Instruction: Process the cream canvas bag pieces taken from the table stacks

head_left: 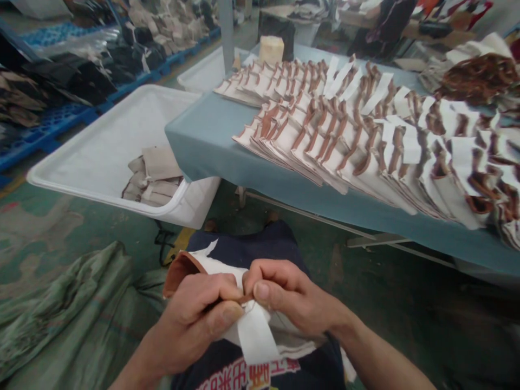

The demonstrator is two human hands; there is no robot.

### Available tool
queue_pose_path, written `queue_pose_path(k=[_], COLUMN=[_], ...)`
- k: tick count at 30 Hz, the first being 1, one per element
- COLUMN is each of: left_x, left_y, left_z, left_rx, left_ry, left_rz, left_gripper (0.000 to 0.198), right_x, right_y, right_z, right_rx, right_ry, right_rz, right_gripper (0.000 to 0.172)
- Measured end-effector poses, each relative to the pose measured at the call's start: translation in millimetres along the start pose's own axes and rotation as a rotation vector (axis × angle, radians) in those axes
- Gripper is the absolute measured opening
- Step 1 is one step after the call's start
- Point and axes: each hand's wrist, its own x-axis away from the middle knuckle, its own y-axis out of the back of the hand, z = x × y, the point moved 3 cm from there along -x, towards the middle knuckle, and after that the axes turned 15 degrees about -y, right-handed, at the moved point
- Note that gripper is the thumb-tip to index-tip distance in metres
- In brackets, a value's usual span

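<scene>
Over my lap is a white fabric piece with a brown lining [183, 271], held between both hands. My left hand [199, 311] pinches its brown edge between thumb and bent fingers. Close beside it, my right hand [294, 298] is closed on the same edge, thumb on top. A white strip [258, 336] hangs down from the pinched spot, between the two hands. The brown-lined opening shows to the left, and part of the fabric is hidden behind my fingers.
Rows of similar brown-and-white pieces [325, 130] lie overlapping on the blue-covered table [203, 138] ahead. A white bin [101, 130] at left holds some beige bundles [156, 173]. Green sacking [77, 319] lies at lower left; blue pallets [65, 127] with stacked goods stand beyond.
</scene>
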Motion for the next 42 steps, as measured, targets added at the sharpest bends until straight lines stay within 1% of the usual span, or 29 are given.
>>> queue_pose_path(k=[2,5,6,8,10,12,14,17,20,23,26,28,29,30,32,33,35,37,40,42], left_x=[-6.5,-13.8,-15.9,-19.5,-22.5,-24.4,-25.2,-25.5,-25.5,-23.9,-18.7,-13.7,-11.0,-8.1,-2.4,-0.1,3.1,3.6,2.0,2.2], left_y=[4.0,9.7,10.9,11.3,11.4,12.1,12.2,8.5,1.6,-9.4,-23.5,-32.5,-36.2,-39.8,-48.7,-53.6,-63.0,-70.8,-78.6,-79.2], left_z=[-5.1,-11.3,-12.2,-12.3,-12.4,-14.9,-21.2,-34.5,-43.4,-42.8,-36.9,-32.7,-31.3,-30.0,-25.9,-23.3,-18.1,-12.6,-3.4,-0.3], left_rx=[0.056,0.118,0.125,0.117,0.077,0.004,-0.069,-0.15,-0.218,-0.25,-0.249,-0.306,-0.356,-0.409,-0.463,-0.451,-0.365,-0.226,-0.011,0.052], left_ry=[-0.024,-0.054,-0.058,-0.027,0.021,0.069,0.087,0.044,-0.008,-0.048,-0.085,-0.094,-0.11,-0.12,-0.103,-0.086,-0.067,-0.028,0.159,0.24], left_rz=[0.059,0.074,0.074,0.118,0.175,0.223,0.253,0.275,0.244,0.254,0.259,0.202,0.139,0.073,-0.009,-0.037,-0.115,-0.182,-0.177,-0.193], left_gripper=[0.05,0.057,0.059,0.06,0.056,0.046,0.037,0.032,0.031,0.033,0.033,0.032,0.032,0.032,0.034,0.034,0.034,0.033,0.033,0.035], right_x=[9.2,17.7,18.9,20.1,21.4,24.1,27.6,32.5,35.7,37.9,39.6,39.6,38.9,37.4,32.4,28.9,20.8,12.5,3.9,1.5], right_y=[4.4,5.2,4.4,2.7,1.1,0.0,-0.6,-0.4,0.0,0.2,3.4,8.0,11.0,14.2,20.0,22.0,24.0,24.7,25.6,25.5], right_z=[18.1,40.6,45.4,51.2,54.3,56.6,58.5,60.4,60.3,60.1,59.6,56.7,53.9,50.2,40.3,34.3,21.0,8.0,-6.4,-11.9], right_rx=[0.253,0.593,0.667,0.755,0.806,0.843,0.858,0.826,0.81,0.828,0.854,0.908,0.945,0.974,0.987,0.97,0.915,0.858,0.736,0.689], right_ry=[0.093,0.276,0.32,0.367,0.387,0.399,0.408,0.424,0.434,0.438,0.421,0.397,0.385,0.375,0.378,0.398,0.461,0.519,0.56,0.568], right_rz=[0.008,-0.041,-0.055,-0.08,-0.104,-0.122,-0.125,-0.092,-0.064,-0.071,-0.079,-0.084,-0.095,-0.116,-0.183,-0.218,-0.293,-0.375,-0.477,-0.517], right_gripper=[0.041,0.037,0.035,0.029,0.026,0.025,0.027,0.031,0.036,0.039,0.043,0.046,0.048,0.05,0.054,0.056,0.057,0.057,0.055,0.054])
